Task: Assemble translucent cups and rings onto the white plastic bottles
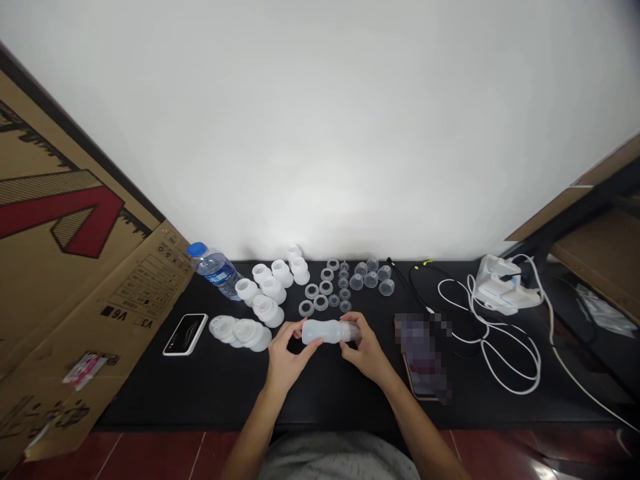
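Note:
A translucent white baby bottle (323, 331) lies sideways between my hands, just above the black table. My left hand (291, 348) grips its base end with thumb and fingers. At the other end, my right hand (365, 350) closes around the clear cap (351, 331). Beyond my left hand stand several white bottle bodies (273, 289), with capped ones (245, 331) lying nearer. Past the bottle are several collar rings (321, 303), a column of small clear teats (344, 283), and several clear dome caps (371, 279).
A cardboard box (125, 313) borders the left side, near a water bottle (217, 270) and a white-edged device (185, 335). Right of my hand lies a phone (423, 373). Looped white cables (510, 387) and a power strip (505, 287) occupy the right. A white wall (340, 133) rises behind.

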A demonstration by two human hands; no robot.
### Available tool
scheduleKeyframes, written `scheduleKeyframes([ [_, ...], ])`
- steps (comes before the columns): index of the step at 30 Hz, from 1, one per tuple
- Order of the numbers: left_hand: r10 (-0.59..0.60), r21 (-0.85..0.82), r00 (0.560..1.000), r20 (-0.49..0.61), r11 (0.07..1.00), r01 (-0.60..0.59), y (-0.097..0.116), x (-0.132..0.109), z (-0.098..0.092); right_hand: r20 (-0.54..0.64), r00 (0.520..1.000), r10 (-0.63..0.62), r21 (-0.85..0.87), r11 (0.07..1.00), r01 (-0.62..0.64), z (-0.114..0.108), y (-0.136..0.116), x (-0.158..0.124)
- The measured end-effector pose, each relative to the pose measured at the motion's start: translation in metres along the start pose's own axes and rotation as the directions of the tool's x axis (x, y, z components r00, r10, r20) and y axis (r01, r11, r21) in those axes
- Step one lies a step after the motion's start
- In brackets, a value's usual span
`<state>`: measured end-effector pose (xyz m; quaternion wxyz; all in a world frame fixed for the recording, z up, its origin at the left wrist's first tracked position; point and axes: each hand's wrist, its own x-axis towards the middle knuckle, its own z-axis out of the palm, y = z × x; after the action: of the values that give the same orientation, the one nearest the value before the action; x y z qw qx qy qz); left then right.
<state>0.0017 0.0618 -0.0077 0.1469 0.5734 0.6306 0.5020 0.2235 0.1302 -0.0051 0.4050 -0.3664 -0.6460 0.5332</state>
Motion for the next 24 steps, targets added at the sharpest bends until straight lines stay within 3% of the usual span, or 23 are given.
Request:
scheduleKeyframes([
  [7, -0.010, -0.017, 1.000, -0.022, 1.000, 0.009, 0.000, -0.001, 0.001, 0.001, 1.000, -0.029, 0.047, 0.998, 0.029, -0.003, -0.007, 0.003],
  [11, -0.003, -0.031, 0.999, 0.032, 0.999, 0.004, 0.003, -0.001, 0.001, -0.080, 0.997, 0.017, 0.103, 0.995, -0.008, -0.005, -0.005, 0.006],
  [15, 0.065, -0.029, 0.991, 0.120, 0.998, -0.062, 0.009, -0.001, 0.001, -0.152, 0.986, 0.068, 0.134, 0.990, -0.048, -0.006, 0.001, 0.008],
  [19, 0.172, 0.027, 0.967, 0.186, 0.983, -0.180, 0.016, -0.002, 0.004, -0.192, 0.981, 0.037, 0.114, 0.993, -0.015, -0.008, 0.002, 0.009],
  [21, 0.226, 0.067, 0.952, 0.206, 0.967, -0.244, 0.020, -0.003, 0.007, -0.154, 0.988, 0.013, 0.145, 0.989, 0.010, -0.008, 0.000, 0.009],
  [24, 0.257, 0.101, 0.939, 0.227, 0.953, -0.285, 0.024, -0.005, 0.009, 0.004, 1.000, 0.012, 0.285, 0.958, -0.012, -0.006, -0.001, 0.007],
])
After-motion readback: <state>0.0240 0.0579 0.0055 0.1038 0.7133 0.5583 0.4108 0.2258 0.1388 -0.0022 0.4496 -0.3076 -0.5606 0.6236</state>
